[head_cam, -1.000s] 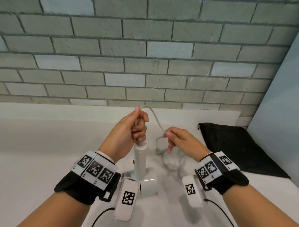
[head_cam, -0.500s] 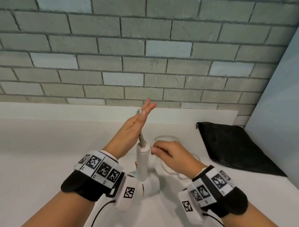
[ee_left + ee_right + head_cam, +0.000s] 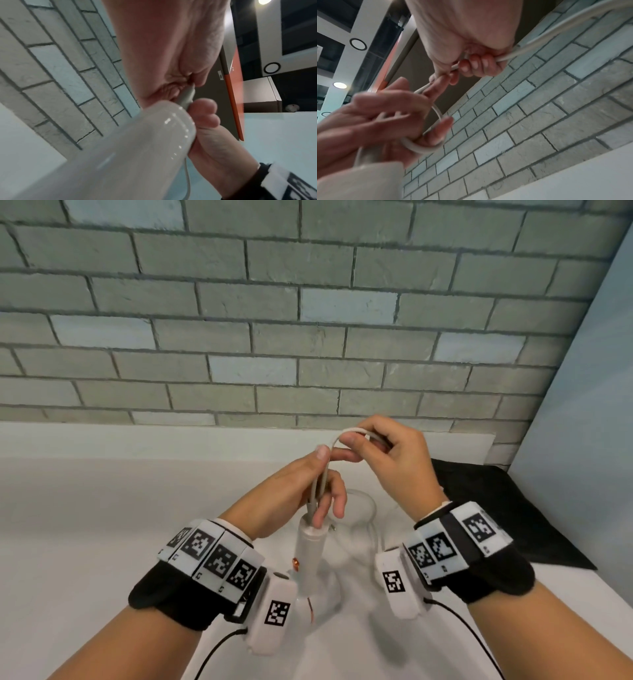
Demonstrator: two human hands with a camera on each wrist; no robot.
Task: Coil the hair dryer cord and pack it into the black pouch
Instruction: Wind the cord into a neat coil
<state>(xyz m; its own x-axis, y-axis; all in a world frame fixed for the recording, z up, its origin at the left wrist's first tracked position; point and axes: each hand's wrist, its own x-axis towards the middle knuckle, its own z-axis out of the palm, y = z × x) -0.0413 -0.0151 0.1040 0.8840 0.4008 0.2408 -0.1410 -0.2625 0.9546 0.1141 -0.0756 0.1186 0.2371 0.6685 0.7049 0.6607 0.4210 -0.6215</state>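
Centrally, on the white counter (image 3: pixel 85 525): one white hair dryer (image 3: pixel 313 556), standing upright with its handle pointing up and its barrel end resting on the surface.

Cord (image 3: pixel 322 484): pale grey, rising out of the top of the handle, doubled into a narrow loop that arches over to the right. Further slack lies in loose rings on the counter just right of the dryer.

Left hand (image 3: pixel 301 491): directly above the handle top, fingers curled round the doubled strands of cord, thumb raised beside them. The left wrist view shows the cord (image 3: pixel 186 96) pinched where it leaves the handle (image 3: pixel 120 148).

Right hand (image 3: pixel 394 463): raised, just right of the left hand, thumb and curled fingers pinching the top of the loop. In the right wrist view the cord (image 3: pixel 539 44) runs through the closed fingers (image 3: pixel 476 63) and away to the upper right.

Black pouch (image 3: pixel 513 515): lying flat on the counter at the far right, against the pale side wall, well apart from the dryer.

Backdrop: grey brick wall (image 3: pixel 274 320) along the far edge.
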